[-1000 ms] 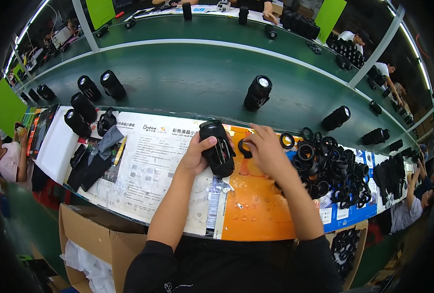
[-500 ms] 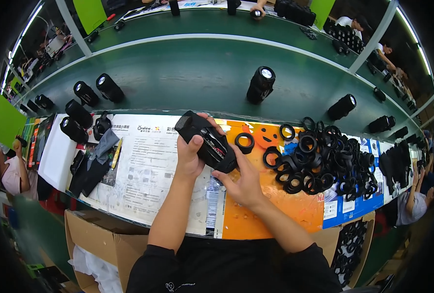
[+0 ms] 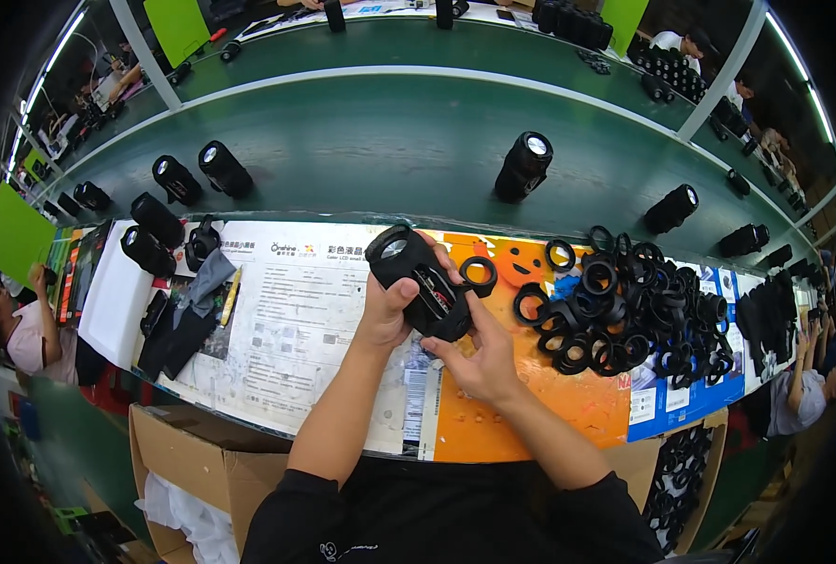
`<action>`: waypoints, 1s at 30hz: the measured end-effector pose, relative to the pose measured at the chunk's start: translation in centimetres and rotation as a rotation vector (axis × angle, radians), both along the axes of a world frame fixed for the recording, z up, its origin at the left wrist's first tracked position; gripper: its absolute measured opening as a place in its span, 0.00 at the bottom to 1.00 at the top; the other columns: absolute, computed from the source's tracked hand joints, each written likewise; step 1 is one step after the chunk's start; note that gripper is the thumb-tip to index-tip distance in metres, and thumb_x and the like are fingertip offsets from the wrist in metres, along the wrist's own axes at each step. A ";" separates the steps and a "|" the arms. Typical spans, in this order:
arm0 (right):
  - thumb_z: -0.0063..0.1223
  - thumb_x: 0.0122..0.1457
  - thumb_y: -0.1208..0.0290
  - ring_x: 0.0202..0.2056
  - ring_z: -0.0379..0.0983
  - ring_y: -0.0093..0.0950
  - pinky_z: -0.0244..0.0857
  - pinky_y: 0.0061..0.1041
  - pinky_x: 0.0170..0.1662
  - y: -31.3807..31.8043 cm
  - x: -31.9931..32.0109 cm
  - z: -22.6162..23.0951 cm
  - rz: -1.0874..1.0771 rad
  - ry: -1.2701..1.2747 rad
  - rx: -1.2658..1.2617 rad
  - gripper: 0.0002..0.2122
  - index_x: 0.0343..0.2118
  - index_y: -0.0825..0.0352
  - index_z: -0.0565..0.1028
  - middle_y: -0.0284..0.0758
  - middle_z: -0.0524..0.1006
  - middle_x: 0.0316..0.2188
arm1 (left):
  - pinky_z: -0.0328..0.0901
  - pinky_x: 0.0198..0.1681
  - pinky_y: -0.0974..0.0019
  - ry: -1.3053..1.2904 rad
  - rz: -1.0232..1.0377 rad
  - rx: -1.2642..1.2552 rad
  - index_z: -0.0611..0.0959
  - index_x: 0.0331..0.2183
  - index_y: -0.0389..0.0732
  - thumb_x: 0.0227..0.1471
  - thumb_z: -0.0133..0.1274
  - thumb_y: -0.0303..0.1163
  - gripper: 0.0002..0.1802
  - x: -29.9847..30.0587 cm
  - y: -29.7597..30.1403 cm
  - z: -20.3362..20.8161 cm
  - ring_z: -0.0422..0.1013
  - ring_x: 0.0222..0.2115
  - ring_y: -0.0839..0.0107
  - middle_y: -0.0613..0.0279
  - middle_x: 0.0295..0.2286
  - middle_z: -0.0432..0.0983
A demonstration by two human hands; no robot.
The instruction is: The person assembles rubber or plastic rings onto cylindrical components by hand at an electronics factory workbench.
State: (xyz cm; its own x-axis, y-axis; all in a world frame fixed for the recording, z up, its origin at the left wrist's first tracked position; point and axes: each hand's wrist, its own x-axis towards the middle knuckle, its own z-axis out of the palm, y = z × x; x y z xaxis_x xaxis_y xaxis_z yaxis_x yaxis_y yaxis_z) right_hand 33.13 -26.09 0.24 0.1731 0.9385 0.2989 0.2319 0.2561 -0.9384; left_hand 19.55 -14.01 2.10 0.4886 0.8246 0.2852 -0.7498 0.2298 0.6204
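Note:
A black cylindrical speaker point(image 3: 422, 293) with a silver dome at its upper end is held tilted above the table. My left hand point(image 3: 385, 310) wraps its left side, thumb across the front. On the lower right, my right hand point(image 3: 484, 352) grips its other end, fingers partly behind it. A panel with small printing faces up on the speaker's side. One loose black ring point(image 3: 478, 273) lies just right of the speaker, close to my right fingers. Farther right, a heap of black rings point(image 3: 606, 310) covers part of the orange and blue sheets.
Several black speakers point(image 3: 523, 167) stand on the green conveyor belt point(image 3: 371, 141) beyond the table. Dark cloth point(image 3: 187, 329) and a yellow marker point(image 3: 231, 299) lie at left. Cardboard boxes point(image 3: 183, 442) sit below the near edge. Co-workers point(image 3: 37, 329) are at both sides.
The speaker has been turned in my hands, so its silver dome end and printed panel now show. The speakers on the belt have shifted slightly right.

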 end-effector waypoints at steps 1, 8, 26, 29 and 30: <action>0.80 0.59 0.66 0.58 0.82 0.41 0.74 0.36 0.61 0.0 0.0 0.0 0.000 0.001 -0.001 0.43 0.72 0.79 0.65 0.53 0.82 0.56 | 0.81 0.54 0.54 0.000 0.000 0.001 0.77 0.57 0.40 0.52 0.78 0.47 0.39 0.0 0.0 -0.1 0.83 0.46 0.59 0.55 0.45 0.81; 0.80 0.60 0.64 0.58 0.82 0.40 0.74 0.35 0.61 0.0 0.1 0.6 -0.002 -0.035 -0.011 0.44 0.73 0.79 0.65 0.54 0.82 0.55 | 0.81 0.53 0.53 -0.006 -0.016 -0.010 0.78 0.55 0.40 0.53 0.77 0.50 0.38 0.1 0.2 -0.3 0.83 0.46 0.58 0.54 0.44 0.82; 0.70 0.64 0.71 0.64 0.72 0.45 0.67 0.41 0.69 5.4 11.1 6.5 0.219 -0.870 -0.071 0.11 0.46 0.67 0.84 0.41 0.78 0.62 | 0.80 0.53 0.53 0.297 -0.074 0.018 0.75 0.57 0.41 0.52 0.77 0.30 0.36 -1.7 1.8 -0.9 0.84 0.45 0.58 0.52 0.45 0.85; 0.68 0.67 0.73 0.60 0.80 0.41 0.72 0.36 0.65 6.8 11.8 8.9 0.233 -0.506 -0.043 0.09 0.47 0.68 0.82 0.43 0.80 0.63 | 0.80 0.54 0.53 0.363 -0.009 0.056 0.76 0.59 0.40 0.52 0.77 0.30 0.37 -1.3 1.5 -0.1 0.85 0.46 0.59 0.53 0.46 0.85; 0.68 0.68 0.71 0.59 0.82 0.40 0.74 0.35 0.63 7.5 11.7 9.9 0.266 -0.391 -0.039 0.10 0.46 0.70 0.81 0.43 0.80 0.63 | 0.80 0.55 0.51 0.434 0.000 0.060 0.77 0.58 0.36 0.53 0.78 0.40 0.39 -1.8 1.2 0.4 0.85 0.48 0.56 0.50 0.47 0.86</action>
State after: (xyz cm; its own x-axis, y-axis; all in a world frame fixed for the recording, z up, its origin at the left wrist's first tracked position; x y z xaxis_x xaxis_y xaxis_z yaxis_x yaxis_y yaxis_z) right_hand 44.80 -18.59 10.16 -0.1936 0.9467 0.2576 0.5009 0.3211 -0.8037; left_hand 17.75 -12.79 2.52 0.5736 0.8129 0.1006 -0.4164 0.1836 0.8904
